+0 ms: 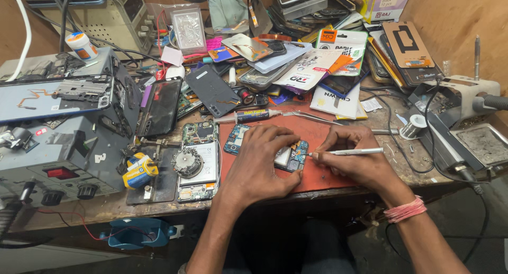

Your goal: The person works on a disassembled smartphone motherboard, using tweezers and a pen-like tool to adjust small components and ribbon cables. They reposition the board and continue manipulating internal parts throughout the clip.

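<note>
Cluttered wooden bench (402, 163), phone parts everywhere, red mat (317, 131) at centre. Left hand (262, 157) presses down on a small blue circuit board (295, 156) lying on the mat, fingers curled narrow around it. Right hand (357, 157) at 3 o'clock of the board, fingers pinched on a slim metal tool (352, 151), tip touching the board's right edge. Opened phone (198, 160) at 9 o'clock of the left hand, off the mat. Solder spool (413, 128) at 2 o'clock. Grey power supply (58, 152) far left.

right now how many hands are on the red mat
2: the left hand steadies a small circuit board; the right hand holds a silver tool to it. No others visible.
</note>
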